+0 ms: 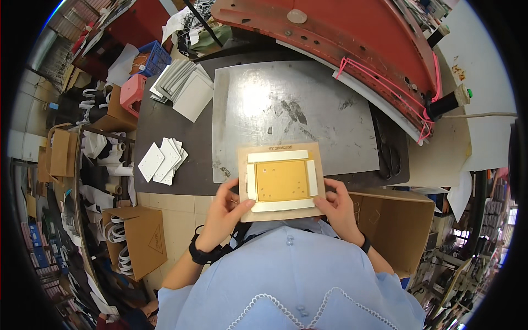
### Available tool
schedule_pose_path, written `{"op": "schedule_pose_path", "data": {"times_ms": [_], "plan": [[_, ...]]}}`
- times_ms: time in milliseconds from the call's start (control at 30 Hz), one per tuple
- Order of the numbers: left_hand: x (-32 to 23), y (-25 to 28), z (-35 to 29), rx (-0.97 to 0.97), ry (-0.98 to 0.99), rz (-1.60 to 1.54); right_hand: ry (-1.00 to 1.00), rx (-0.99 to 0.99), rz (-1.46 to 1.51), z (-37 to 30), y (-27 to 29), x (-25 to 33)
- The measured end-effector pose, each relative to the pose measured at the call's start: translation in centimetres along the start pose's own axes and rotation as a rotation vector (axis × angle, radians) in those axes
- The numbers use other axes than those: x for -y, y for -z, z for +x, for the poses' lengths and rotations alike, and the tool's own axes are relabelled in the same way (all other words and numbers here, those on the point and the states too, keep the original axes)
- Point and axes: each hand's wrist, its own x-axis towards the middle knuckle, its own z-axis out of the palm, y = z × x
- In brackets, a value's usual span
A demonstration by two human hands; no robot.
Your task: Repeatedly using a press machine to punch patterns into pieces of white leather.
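Close in front of my body I hold a square wooden die board, its face up. White strips frame a yellow rectangular panel on it, and small holes dot the panel near its corners. My left hand is closed on the board's left edge, thumb on top near the lower left corner. On the opposite edge my right hand grips in the same way, thumb by the lower right corner. Fingers of both hands are partly hidden by the board. The board's far part overlaps the metal plate's near edge.
On the dark table lie small white punched cards at left and a stack of pale sheets behind them. A red press arm hangs over the far right, with a black handle. Cardboard boxes flank me; scissors lie right.
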Motion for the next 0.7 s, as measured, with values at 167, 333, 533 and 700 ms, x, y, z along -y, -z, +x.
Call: {"op": "schedule_pose_path", "data": {"times_ms": [167,333,533,700], "plan": [[-1.3,-0.7,-0.3,-0.031,-0.072,-0.243,0.195,-0.016,-0.021,-0.2,0.0,-1.3],[0.1,-0.6,-1.0,-0.048,-0.13,-0.091,0.253,-0.017,-0.024,-0.1,0.2,-1.5],[-3.0,-0.4,0.1,-0.019,-0.095,-0.15,0.077,0.032,0.117,0.4,1.2,0.1],[-12.2,-1.2,0.2,0.115,-0.638,-0.457,-0.026,0.204,0.668,1.4,1.8,0.4]]}}
